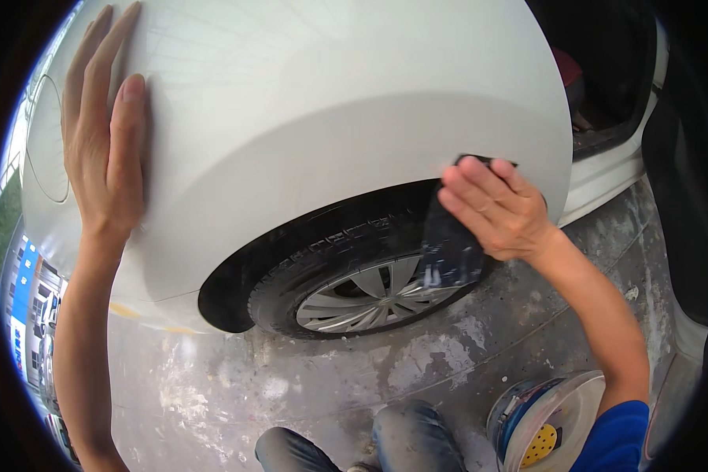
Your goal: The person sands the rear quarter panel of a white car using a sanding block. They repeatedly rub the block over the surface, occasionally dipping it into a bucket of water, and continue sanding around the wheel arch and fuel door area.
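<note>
So, two denim knees (417,436) and one bucket (519,409) up front, then one right hand (505,214), fingers together over one dark sheet (452,244) in front of one wheel (374,299); thumb's hidden, can't tell how closed that grip is. Left hand (106,153) lies outstretched against one white panel (330,79), holding nothing.

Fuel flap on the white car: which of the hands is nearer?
Left. The left hand rests on the white bodywork just beside the fuel flap; the right hand is farther, across the wheel arch.
</note>
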`<state>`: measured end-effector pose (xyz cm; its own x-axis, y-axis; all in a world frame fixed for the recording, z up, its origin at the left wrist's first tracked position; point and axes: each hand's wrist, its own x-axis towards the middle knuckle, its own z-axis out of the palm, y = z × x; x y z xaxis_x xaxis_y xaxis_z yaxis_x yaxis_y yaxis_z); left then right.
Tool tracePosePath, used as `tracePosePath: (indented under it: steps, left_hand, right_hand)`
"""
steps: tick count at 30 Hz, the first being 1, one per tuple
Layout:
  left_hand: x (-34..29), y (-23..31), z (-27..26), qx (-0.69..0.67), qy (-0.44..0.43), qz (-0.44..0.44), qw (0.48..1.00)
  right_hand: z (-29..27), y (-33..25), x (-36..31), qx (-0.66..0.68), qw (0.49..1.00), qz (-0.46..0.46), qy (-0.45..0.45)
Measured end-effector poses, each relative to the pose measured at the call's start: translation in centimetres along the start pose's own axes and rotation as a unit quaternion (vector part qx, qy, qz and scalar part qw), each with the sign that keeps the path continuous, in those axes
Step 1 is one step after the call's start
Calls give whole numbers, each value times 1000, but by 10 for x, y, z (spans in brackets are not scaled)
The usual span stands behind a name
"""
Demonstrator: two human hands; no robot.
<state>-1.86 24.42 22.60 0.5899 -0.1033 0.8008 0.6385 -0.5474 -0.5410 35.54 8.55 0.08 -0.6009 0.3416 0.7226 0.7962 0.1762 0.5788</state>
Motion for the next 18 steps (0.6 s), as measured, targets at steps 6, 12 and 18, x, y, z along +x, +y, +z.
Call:
tracePosePath:
  steps: [6, 12, 18]
  left_hand:
    - [-1, -4, 0, 23, -13, -22, 999]
    - [-48, -47, -24, 59, -74, 88, 992]
    - [-76, -50, -31, 22, -34, 80, 996]
  right_hand:
    - [19, -60, 78, 89, 994, -2, 68]
    - [-9, 3, 8, 19, 999, -15, -38]
    - [-2, -24, 24, 36, 999, 22, 5]
